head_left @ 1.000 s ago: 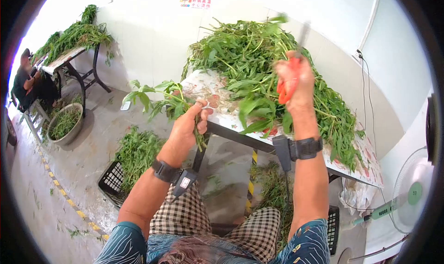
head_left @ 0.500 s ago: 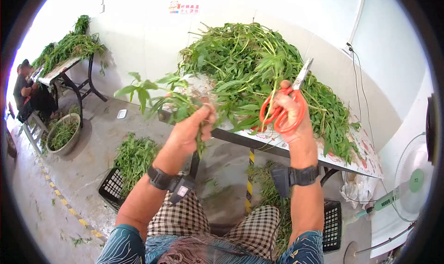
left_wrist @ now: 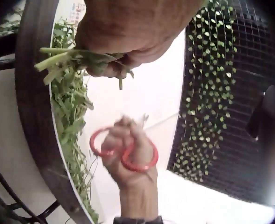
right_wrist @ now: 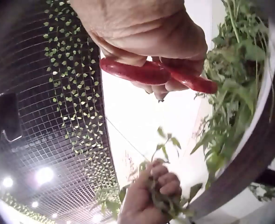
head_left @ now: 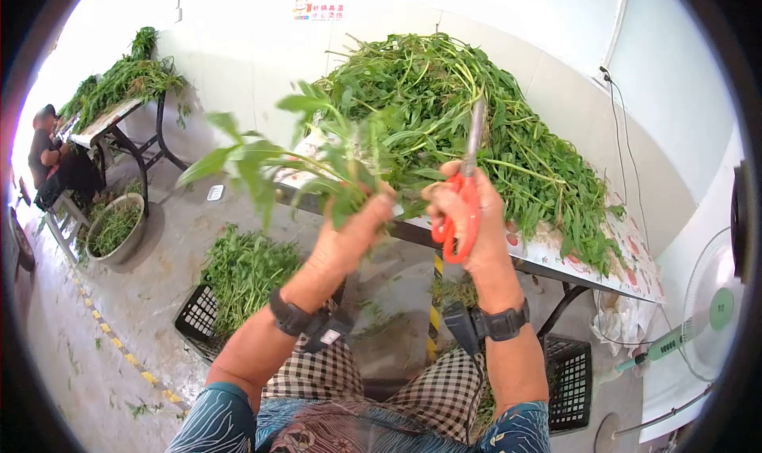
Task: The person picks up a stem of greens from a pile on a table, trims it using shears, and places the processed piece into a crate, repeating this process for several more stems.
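My left hand (head_left: pixel 353 235) grips a bunch of leafy green stems (head_left: pixel 262 163), their leaves fanning up and left, partly blurred. In the left wrist view the pale stem ends (left_wrist: pixel 58 60) stick out beside the curled fingers. A short gap to the right, my right hand (head_left: pixel 484 223) holds red-handled scissors (head_left: pixel 460 235) with the blades pointing up. The right wrist view shows the red loops (right_wrist: pixel 137 72) around the fingers, and the left hand (right_wrist: pixel 151 193) with its stems below. Behind both hands lies a big heap of leafy stems (head_left: pixel 429 96).
The heap covers much of a patterned white table (head_left: pixel 627 270) with a dark edge. Black crates stand on the floor at left (head_left: pixel 194 314) and right (head_left: pixel 567 381). A fan (head_left: pixel 718 310) is at the far right. A seated person (head_left: pixel 48 151) is near another loaded table (head_left: pixel 119 115).
The right hand, with the scissors, swung down and left from over the heap toward the left hand. The stem it held half a second ago has left it; the left hand's bunch looks fuller.
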{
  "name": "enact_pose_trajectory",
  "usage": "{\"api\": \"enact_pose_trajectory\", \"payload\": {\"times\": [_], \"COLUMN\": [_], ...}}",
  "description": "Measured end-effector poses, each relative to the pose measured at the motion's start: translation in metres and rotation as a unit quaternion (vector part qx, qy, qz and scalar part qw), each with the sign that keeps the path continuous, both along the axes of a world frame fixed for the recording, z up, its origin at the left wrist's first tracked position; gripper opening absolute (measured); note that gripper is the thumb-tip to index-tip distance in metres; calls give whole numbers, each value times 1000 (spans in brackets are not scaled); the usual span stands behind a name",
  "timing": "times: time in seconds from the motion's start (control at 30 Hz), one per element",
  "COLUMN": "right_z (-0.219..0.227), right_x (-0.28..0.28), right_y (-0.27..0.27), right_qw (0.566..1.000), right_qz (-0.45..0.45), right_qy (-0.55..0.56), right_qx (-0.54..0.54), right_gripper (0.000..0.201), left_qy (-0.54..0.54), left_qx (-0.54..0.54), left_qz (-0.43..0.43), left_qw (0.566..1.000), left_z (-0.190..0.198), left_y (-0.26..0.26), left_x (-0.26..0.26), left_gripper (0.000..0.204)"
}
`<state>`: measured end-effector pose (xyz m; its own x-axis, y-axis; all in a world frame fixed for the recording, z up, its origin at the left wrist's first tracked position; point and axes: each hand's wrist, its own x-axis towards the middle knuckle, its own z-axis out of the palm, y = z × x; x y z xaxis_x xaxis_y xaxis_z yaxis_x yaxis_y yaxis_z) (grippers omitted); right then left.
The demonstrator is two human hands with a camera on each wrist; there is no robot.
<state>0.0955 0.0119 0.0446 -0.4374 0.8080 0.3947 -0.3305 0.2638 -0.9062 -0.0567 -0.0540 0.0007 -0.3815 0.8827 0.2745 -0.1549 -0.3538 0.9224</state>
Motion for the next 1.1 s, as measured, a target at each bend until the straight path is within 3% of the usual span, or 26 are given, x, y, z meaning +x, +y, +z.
{"api": "enact_pose_trajectory", "payload": {"times": [0.07, 0.13, 0.27, 0.47, 0.5, 0.53, 0.6, 0.73, 0.8, 0.9, 1.1], "right_z": [7, 18, 31, 38, 40, 43, 46, 55, 49, 44, 59], "right_x": [14, 31, 37, 13, 4, -4, -21, -45, -49, -39, 4], "right_y": [15, 31, 59, 102, 106, 113, 113, 114, 125, 134, 119], "right_qw": [999, 992, 979, 943, 901, 903, 821, 676, 651, 628, 712], "right_qz": [-37, -109, -185, -237, -301, -284, -342, -321, -301, -284, -348], "right_qy": [19, -10, -48, -138, -169, -193, -261, -416, -454, -487, -398], "right_qx": [23, 57, 75, 187, 264, 259, 377, 517, 528, 536, 463], "right_gripper": [28, 28, 29, 30, 31, 34, 35, 34, 33, 32, 36], "left_qy": [-40, -178, -301, -235, -233, -229, -231, -212, -216, -220, -219], "left_qx": [67, 104, 44, -4, -2, 2, -8, 6, 8, 2, -9], "left_qz": [8, -18, -17, -37, -48, -60, -47, -48, -44, -41, -37], "left_qw": [997, 978, 952, 971, 971, 972, 972, 976, 975, 975, 975], "left_z": [5, 0, -12, -16, -18, -18, -18, -17, -21, -23, -20], "left_y": [8, 28, 48, 38, 37, 37, 37, 34, 36, 36, 35], "left_x": [-24, -52, -74, -71, -73, -75, -75, -73, -74, -76, -72], "left_gripper": [15, 14, 13, 15, 15, 15, 16, 17, 16, 16, 16]}}
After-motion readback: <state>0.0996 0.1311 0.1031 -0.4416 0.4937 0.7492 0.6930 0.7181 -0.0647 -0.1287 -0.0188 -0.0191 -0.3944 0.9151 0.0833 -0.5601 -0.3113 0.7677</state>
